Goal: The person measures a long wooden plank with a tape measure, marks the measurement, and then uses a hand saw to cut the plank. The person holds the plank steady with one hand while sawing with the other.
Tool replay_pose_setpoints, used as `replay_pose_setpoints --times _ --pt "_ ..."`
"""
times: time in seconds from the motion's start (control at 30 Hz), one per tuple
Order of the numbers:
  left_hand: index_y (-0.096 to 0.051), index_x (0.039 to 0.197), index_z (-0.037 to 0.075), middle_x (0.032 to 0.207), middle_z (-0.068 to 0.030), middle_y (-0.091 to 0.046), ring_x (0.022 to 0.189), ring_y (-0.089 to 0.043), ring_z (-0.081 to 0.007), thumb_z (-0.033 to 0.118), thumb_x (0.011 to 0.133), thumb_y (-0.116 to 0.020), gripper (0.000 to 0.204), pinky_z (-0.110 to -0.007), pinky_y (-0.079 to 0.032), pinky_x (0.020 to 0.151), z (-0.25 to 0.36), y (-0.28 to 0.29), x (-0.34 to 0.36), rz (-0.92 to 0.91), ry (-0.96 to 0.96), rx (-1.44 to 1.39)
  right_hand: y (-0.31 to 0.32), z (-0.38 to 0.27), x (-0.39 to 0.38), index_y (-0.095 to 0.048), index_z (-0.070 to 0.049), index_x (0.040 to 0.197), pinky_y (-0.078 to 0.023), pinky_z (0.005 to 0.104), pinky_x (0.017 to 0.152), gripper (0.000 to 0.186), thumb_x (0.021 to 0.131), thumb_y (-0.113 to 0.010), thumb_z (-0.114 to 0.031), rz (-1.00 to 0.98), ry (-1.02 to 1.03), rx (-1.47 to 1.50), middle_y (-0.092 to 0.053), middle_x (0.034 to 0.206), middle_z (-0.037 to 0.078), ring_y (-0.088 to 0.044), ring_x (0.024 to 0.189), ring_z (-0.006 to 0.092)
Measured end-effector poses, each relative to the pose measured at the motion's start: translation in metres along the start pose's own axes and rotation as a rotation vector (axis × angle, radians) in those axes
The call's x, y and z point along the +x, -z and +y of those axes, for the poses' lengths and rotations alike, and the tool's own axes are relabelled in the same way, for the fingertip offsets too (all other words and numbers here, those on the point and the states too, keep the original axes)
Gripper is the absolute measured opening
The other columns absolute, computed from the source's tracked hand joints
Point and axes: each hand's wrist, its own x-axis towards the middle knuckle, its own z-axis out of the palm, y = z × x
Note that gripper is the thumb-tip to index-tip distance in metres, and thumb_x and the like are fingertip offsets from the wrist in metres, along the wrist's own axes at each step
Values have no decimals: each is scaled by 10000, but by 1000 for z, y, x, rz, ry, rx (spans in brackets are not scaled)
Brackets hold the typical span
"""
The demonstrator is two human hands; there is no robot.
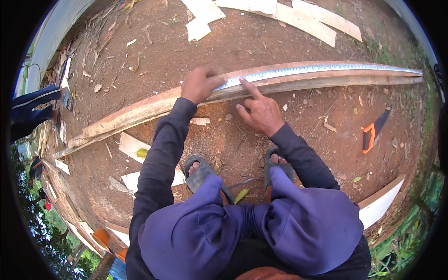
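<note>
A long wooden plank [126, 115] lies across the ground in front of me, against a second timber [308, 85] on its near side. Along the right half of the plank stretches a silvery tape measure [298, 71], reaching the far right end of the wood. My left hand [198, 85] is closed on the tape at its left end; whatever lies inside the fingers is hidden. Just to the right, my right hand [263, 112] has its index finger stretched out, its tip touching the tape's near edge. The thumb stands apart, and that hand holds nothing.
A handsaw [373, 132] with an orange and black handle lies at the right. Pale board offcuts [303, 22] are scattered at the far side, and another board [382, 203] lies at lower right. Another person's legs [35, 109] show at the left.
</note>
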Motion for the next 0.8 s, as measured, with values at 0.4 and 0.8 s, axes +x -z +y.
replay_pose_setpoints --times 0.4,0.8 --pt "-775 1034 84 1006 -149 -760 991 -709 -322 538 744 -757 540 -415 -491 898 11 -5 5 -59 167 54 -7 2 -9 -705 -16 905 -589 416 765 227 886 -702 -242 58 37 53 -441 1572 88 -730 897 302" --pt "-762 985 40 932 -134 -744 925 -683 -273 486 718 -785 521 -370 -444 920 2 -5 20 -193 211 -78 -65 -36 -25 -610 11 1207 -551 441 815 429 905 -715 -274 -126 -132 529 -636 1125 179 -690 944 329"
